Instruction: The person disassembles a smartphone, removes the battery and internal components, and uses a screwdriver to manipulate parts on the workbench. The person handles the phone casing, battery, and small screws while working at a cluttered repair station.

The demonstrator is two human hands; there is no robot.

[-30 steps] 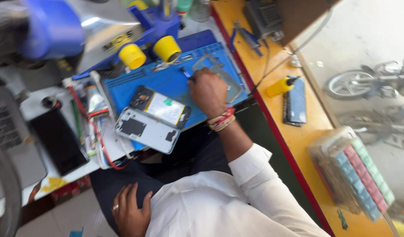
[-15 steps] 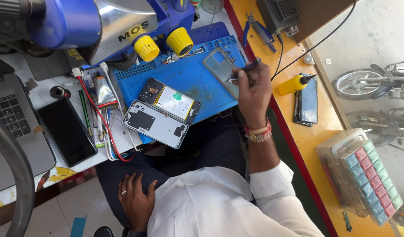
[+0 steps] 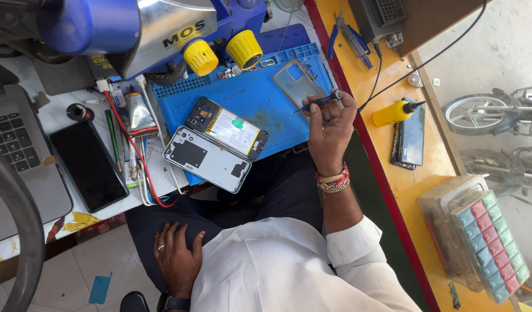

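Observation:
My right hand (image 3: pixel 330 128), with red thread bands at the wrist, holds a thin blue-handled screwdriver (image 3: pixel 319 100) above the right edge of the blue work mat (image 3: pixel 266 98). A clear phone case (image 3: pixel 297 81) lies on the mat just beyond the screwdriver tip. An opened phone (image 3: pixel 226 128) with its battery showing lies at the mat's near edge, and its silver back cover (image 3: pixel 207 159) lies beside it. My left hand (image 3: pixel 176 261), with a ring and a wristwatch, rests flat on my thigh and holds nothing.
A blue microscope with yellow knobs (image 3: pixel 222 52) hangs over the mat. On the white bench at the left are a black phone (image 3: pixel 88 164), a laptop (image 3: pixel 17 156), a tube and cables. The yellow counter holds a dark phone (image 3: pixel 409 138), a yellow bottle (image 3: pixel 393 112), pliers and a box of coloured parts (image 3: pixel 488 245).
My right hand has lifted off the mat and drawn back to its right edge with the screwdriver. The view has shifted. My left hand stays on my thigh.

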